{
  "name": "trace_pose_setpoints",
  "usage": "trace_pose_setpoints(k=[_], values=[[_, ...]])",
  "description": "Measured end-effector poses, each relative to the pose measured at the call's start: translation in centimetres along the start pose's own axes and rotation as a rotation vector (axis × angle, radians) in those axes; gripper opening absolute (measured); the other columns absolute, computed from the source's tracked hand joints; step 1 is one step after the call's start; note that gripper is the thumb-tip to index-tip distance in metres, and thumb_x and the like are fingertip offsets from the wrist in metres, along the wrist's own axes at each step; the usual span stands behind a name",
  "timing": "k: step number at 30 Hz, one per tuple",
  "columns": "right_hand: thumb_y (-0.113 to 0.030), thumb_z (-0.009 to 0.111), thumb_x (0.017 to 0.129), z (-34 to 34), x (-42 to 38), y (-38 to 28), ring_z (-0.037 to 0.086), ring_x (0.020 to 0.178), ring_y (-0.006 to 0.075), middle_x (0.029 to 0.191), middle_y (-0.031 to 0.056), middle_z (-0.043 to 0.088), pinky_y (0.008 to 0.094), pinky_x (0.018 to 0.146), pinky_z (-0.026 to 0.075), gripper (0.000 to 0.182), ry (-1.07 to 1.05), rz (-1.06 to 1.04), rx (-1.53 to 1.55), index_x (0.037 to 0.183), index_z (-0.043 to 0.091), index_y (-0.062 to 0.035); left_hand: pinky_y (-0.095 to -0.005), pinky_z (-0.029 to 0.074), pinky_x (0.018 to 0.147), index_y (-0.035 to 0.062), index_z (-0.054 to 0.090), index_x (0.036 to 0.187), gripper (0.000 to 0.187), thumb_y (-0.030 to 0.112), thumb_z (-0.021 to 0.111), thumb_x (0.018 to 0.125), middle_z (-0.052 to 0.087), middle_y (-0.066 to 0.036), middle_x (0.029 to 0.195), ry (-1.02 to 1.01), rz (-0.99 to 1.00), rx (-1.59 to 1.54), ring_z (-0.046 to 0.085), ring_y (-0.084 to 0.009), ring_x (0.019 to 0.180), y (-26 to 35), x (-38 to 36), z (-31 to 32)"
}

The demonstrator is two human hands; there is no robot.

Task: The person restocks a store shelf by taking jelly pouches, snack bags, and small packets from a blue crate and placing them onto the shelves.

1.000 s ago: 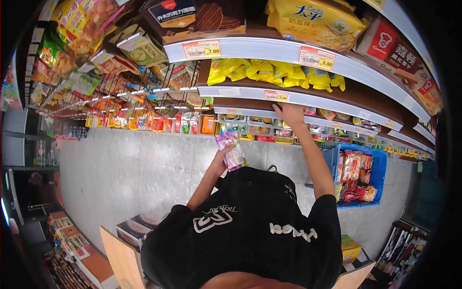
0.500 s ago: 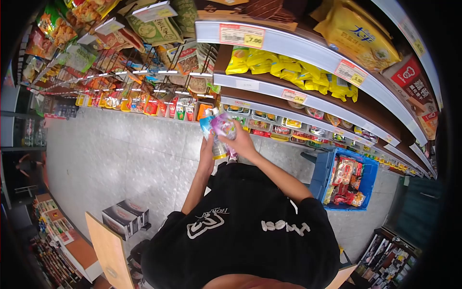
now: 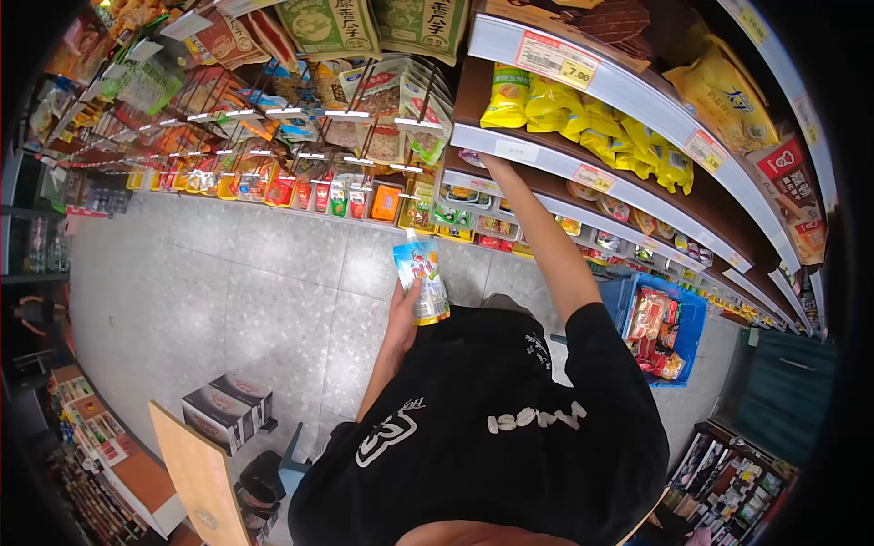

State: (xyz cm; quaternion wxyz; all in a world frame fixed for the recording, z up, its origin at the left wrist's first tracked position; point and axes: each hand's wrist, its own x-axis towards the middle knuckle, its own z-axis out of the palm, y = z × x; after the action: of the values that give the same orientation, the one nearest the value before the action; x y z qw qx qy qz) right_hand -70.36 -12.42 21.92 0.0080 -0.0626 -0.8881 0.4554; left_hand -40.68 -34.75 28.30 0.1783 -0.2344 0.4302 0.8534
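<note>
A soft drink-type pouch [image 3: 425,278] stands nearly upright, slightly tilted, above the grey floor [image 3: 246,291], between the wearer's black shirt [image 3: 482,464] and the shelving. Its front is sky blue in the upper part, paler and busier below, with orange-red lettering across the middle and a yellow strip along the bottom edge. A pale spout [image 3: 411,235] tops it, pointing away from the wearer. The left hand [image 3: 402,311] grips the pouch by its lower left side, closed around that edge with the thumb towards the front.

Beyond the pouch and to its right, the right forearm [image 3: 551,241] reaches in under a shelf edge [image 3: 551,162]. The right hand is hidden there, so I cannot tell whether it is spread or closed; a bit of a purple packet [image 3: 471,157] shows just beside the wrist. Farther beyond the pouch on the right, yellow packets [image 3: 596,127] line the shelf above. An orange packet [image 3: 386,203] sits beyond the pouch, slightly left. Well to its right, a blue crate [image 3: 694,335] holds mostly red packets [image 3: 650,317]. Left of the pouch and nearer the wearer, dark boxes [image 3: 228,414] rest on the floor.
</note>
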Motion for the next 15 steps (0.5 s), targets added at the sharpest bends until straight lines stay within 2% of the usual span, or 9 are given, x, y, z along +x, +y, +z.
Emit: trace_pose_setpoints(k=[4, 5, 6, 8, 9, 10, 12, 14, 15], values=[[-0.047, 0.040, 0.090, 2.6, 0.7, 0.9, 0.042, 0.125, 0.0308, 0.132, 0.0153, 0.047, 0.0409, 0.103, 0.034, 0.053, 0.120, -0.122, -0.396, 0.128, 0.047, -0.0098, -0.0330, 0.041, 0.094, 0.0042, 0.033, 0.135, 0.045, 0.022, 0.048, 0.095, 0.050, -0.009, 0.125, 0.016, -0.036, -0.071, 0.051, -0.0187, 0.111, -0.3, -1.1, -0.7], [-0.050, 0.036, 0.090, 2.6, 0.7, 1.0, 0.030, 0.132, 0.0312, 0.141, 0.0147, 0.036, 0.0411, 0.108, 0.026, 0.058, 0.043, -0.051, -0.404, 0.132, 0.042, -0.0103, -0.0329, 0.041, 0.095, 0.0041, 0.033, 0.135, 0.045, 0.021, 0.048, 0.095, 0.050, -0.009, 0.125, -0.007, -0.039, -0.064, 0.051, -0.0184, 0.111, -0.4, -1.0, -1.0], [-0.056, 0.035, 0.088, 2.8, 0.9, 0.9, 0.028, 0.133, 0.0326, 0.144, 0.0136, 0.033, 0.0427, 0.108, 0.024, 0.065, 0.021, 0.040, -0.369, 0.136, 0.037, -0.0111, -0.0327, 0.040, 0.095, 0.0041, 0.033, 0.135, 0.046, 0.021, 0.048, 0.095, 0.050, -0.009, 0.125, -0.030, -0.042, -0.055, 0.050, -0.0181, 0.111, -0.4, -0.9, -1.4], [-0.059, 0.032, 0.088, 1.9, -1.1, -0.8, 0.036, 0.129, 0.0329, 0.140, 0.0135, 0.039, 0.0442, 0.105, 0.028, 0.067, 0.114, -0.023, -0.617, 0.133, 0.041, -0.0109, -0.0327, 0.040, 0.095, 0.0040, 0.033, 0.135, 0.045, 0.021, 0.048, 0.095, 0.050, -0.009, 0.125, -0.043, -0.041, -0.051, 0.050, -0.0178, 0.112, -0.3, -0.4, -2.1], [-0.058, 0.038, 0.087, 1.3, -2.2, -1.4, 0.029, 0.132, 0.0356, 0.140, 0.0168, 0.037, 0.0487, 0.106, 0.025, 0.068, 0.079, -0.038, -0.561, 0.134, 0.040, -0.0089, -0.0326, 0.039, 0.095, 0.0040, 0.033, 0.135, 0.045, 0.021, 0.048, 0.096, 0.050, -0.009, 0.125, -0.067, -0.041, -0.043, 0.050, -0.0176, 0.112, -0.2, -0.2, -2.4], [-0.058, 0.038, 0.087, 0.6, -3.6, -2.5, 0.029, 0.132, 0.0356, 0.140, 0.0168, 0.037, 0.0487, 0.106, 0.025, 0.068, 0.081, -0.033, -0.555, 0.134, 0.040, -0.0089, -0.0326, 0.039, 0.095, 0.0040, 0.033, 0.135, 0.045, 0.021, 0.048, 0.096, 0.050, -0.009, 0.125, -0.067, -0.043, -0.035, 0.050, -0.0176, 0.112, 0.1, -0.1, -2.4], [-0.045, 0.046, 0.090, -1.2, -7.1, -4.9, 0.042, 0.122, 0.0341, 0.132, 0.0142, 0.047, 0.0431, 0.102, 0.031, 0.050, 0.106, -0.172, -0.550, 0.125, 0.048, -0.0090, -0.0321, 0.041, 0.094, 0.0028, 0.034, 0.134, 0.044, 0.020, 0.048, 0.096, 0.051, -0.010, 0.124, -0.075, -0.027, -0.020, 0.051, -0.0171, 0.111, 1.2, 0.2, -1.9], [-0.032, 0.054, 0.090, -1.8, -12.6, -6.2, 0.050, 0.111, 0.0335, 0.121, 0.0157, 0.054, 0.0400, 0.096, 0.037, 0.042, 0.109, -0.351, -0.152, 0.123, 0.049, -0.0074, -0.0314, 0.042, 0.092, 0.0019, 0.037, 0.132, 0.042, 0.019, 0.048, 0.095, 0.052, -0.009, 0.122, -0.077, -0.022, 0.009, 0.052, -0.0163, 0.109, 2.1, 0.7, -1.6], [-0.030, 0.057, 0.088, -1.7, -15.8, -6.5, 0.055, 0.100, 0.0325, 0.112, 0.0174, 0.057, 0.0397, 0.087, 0.042, 0.043, 0.012, -0.386, -0.031, 0.123, 0.048, -0.0061, -0.0306, 0.043, 0.090, 0.0010, 0.039, 0.130, 0.040, 0.019, 0.048, 0.095, 0.053, -0.009, 0.120, -0.068, -0.014, 0.028, 0.053, -0.0156, 0.106, 2.2, 1.0, -1.3]])
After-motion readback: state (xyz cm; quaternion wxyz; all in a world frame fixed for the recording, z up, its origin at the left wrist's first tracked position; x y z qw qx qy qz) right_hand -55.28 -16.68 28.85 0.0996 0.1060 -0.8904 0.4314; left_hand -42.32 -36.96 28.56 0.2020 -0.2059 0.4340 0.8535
